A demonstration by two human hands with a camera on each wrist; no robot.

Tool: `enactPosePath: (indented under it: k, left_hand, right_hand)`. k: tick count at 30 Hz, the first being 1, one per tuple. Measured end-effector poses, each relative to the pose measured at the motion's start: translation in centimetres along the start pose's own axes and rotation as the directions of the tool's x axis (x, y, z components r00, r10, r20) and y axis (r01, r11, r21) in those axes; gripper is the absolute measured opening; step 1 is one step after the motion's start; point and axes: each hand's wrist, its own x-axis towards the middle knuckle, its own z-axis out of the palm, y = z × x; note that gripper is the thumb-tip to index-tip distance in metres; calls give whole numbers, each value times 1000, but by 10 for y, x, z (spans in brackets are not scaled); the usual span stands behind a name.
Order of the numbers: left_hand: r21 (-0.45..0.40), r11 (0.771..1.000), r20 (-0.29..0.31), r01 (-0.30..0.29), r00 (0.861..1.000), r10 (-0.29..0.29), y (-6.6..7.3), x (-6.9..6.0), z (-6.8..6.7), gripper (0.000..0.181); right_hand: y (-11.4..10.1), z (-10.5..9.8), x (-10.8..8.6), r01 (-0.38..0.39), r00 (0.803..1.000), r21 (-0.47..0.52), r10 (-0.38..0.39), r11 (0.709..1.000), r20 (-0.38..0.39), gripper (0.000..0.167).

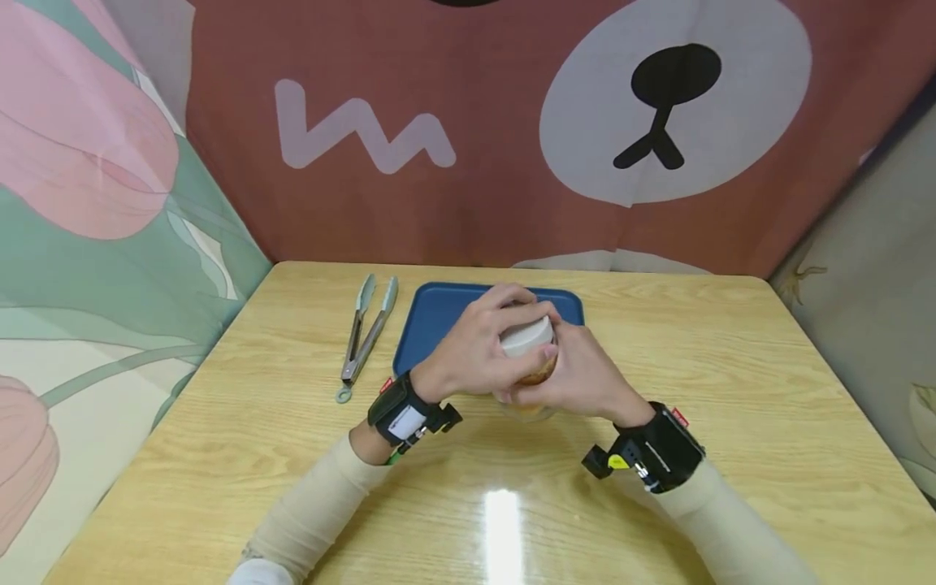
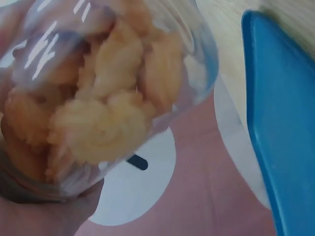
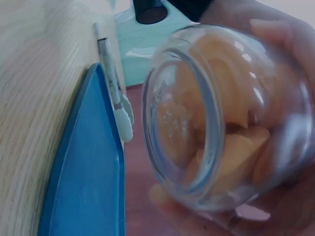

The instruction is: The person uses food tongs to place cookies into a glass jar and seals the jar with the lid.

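Both hands hold a clear glass jar (image 3: 246, 123) of golden cookies (image 2: 103, 123) above the table, at the near edge of the blue tray. In the head view my left hand (image 1: 471, 341) is curled over the jar's white lid (image 1: 528, 336), its thumb along the side. Around the jar's body, my right hand (image 1: 585, 374) grips from the right. The jar is tilted, and the hands hide much of it in the head view. Its thick round base faces the right wrist camera. How tightly the lid sits cannot be told.
A blue tray (image 1: 431, 321) lies on the wooden table (image 1: 695, 349) just beyond the hands. Left of it lie metal tongs (image 1: 371, 337) with pale tips pointing away. A printed cloth (image 1: 497, 203) hangs behind the table's far edge.
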Motion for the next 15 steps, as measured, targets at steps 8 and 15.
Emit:
enactPosePath:
  k: [8,15]
  left_hand:
    - [65,998,-14,-6,1000,7,5,4,0,44]
    - [68,997,109,45,993,-52,9,4,-2,63]
  right_hand:
    - [7,-2,3,24,1000,65,-25,998,16,87]
    - [27,-15,2,-68,992,234,41,970,117,90]
